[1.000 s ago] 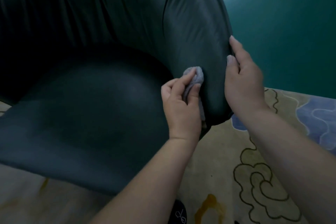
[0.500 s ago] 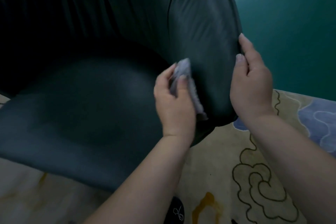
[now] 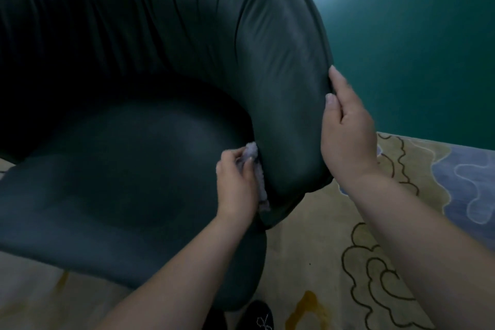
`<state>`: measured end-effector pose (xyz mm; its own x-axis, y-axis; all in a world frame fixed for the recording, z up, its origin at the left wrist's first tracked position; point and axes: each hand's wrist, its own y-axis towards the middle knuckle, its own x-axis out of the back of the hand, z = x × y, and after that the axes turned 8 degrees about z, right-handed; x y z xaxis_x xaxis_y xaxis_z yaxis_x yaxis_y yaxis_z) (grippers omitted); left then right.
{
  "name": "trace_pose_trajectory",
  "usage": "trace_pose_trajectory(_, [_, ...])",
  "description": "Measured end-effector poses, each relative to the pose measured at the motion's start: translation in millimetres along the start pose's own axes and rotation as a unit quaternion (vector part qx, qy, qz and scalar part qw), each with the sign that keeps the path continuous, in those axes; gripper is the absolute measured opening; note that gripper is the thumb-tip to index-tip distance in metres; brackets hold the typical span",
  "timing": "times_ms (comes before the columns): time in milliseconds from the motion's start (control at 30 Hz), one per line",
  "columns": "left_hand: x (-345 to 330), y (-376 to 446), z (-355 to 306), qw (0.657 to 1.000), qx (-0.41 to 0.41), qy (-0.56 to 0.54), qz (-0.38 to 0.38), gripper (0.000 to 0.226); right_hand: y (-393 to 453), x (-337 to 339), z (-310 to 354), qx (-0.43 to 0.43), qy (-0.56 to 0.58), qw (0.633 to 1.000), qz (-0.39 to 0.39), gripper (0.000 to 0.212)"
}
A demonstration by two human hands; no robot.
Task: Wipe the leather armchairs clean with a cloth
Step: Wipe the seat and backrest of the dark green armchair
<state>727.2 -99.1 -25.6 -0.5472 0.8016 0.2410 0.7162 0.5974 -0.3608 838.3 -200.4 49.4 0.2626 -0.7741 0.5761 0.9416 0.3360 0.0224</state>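
While right hand [image 3: 345, 139] steadies armchair [image 3: 160, 61], left hand [image 3: 237, 182] apparently presses cloth [image 3: 257, 169].

Seat [image 3: 120, 169] is bare & open w/ room to pass over it, walled at back and right by the curved backrest [image 3: 160, 35] and arm [image 3: 289, 128]. The crease where seat meets arm is tight: left hand [image 3: 235, 185] w/ cloth [image 3: 258, 177] fills its front end, and right hand [image 3: 345, 131] blocks the arm's outer edge. Right of the chair, rug [image 3: 334, 236] is open up to the wall [image 3: 415, 48]; near the bottom edge a shoe [image 3: 258, 316] sits just beside the chair's front.
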Motion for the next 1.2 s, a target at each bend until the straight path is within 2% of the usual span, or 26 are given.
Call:
trace_pose_trajectory(100, [-17.5,-19.6,-28.3,0.982,-0.154,-0.062,-0.09,0.016,0.7,-0.5,-0.7,0.005,0.001,1.0,-0.007,0.042])
trace_pose_trajectory(167, [-33.0,-29.3,-34.2,0.964,-0.246,-0.028,-0.095,0.022,0.8,-1.4,-1.9,0.009,0.0,1.0,-0.011,0.042])
trace_pose_trajectory(200, [-38.0,-29.5,-31.7,0.961,-0.262,-0.013,-0.092,0.023,0.9,-1.4,-2.7,0.009,0.001,1.0,-0.01,0.043])
trace_pose_trajectory(300, [-35.5,-22.5,-24.0,0.968,-0.236,-0.003,-0.087,0.019,1.5,-0.1,-3.7,0.002,0.021,1.0,0.001,0.043])
trace_pose_trajectory(367, [-25.1,-18.2,-22.0,0.973,-0.223,0.024,-0.049,0.018,1.0,1.0,-2.0,-0.003,0.024,1.0,0.006,0.043])
trace_pose_trajectory(467, [0.7,-8.7,-21.7,0.988,-0.123,0.083,0.029,0.012,1.1,6.2,4.7,-0.01,0.004,0.999,0.031,0.044])
trace_pose_trajectory(533, [23.0,-5.5,-22.3,0.988,-0.07,0.128,0.055,0.013,2.2,13.8,10.1,-0.02,-0.023,0.997,0.065,0.047])
trace_pose_trajectory(767, [71.6,-50.8,-48.1,0.986,-0.031,0.13,0.1,0.04,-51.6,40.5,25.7,-0.035,-0.101,0.987,0.122,0.054])
trace_pose_trajectory(933, [95.3,-99.4,-61.6,0.966,-0.052,0.22,0.124,0.036,-109.8,65.5,29.7,-0.077,-0.129,0.978,0.146,0.051])
trace_pose_trajectory(1067, [106.4,-125.5,-76.3,0.921,-0.108,0.345,0.143,0.03,-153.5,83.1,30.8,-0.113,-0.176,0.96,0.186,0.05])
trace_pose_trajectory(1200, [106.7,-141.8,-92.3,0.894,-0.132,0.381,0.194,0.03,-184.2,99.0,42.8,-0.121,-0.208,0.953,0.182,0.05])
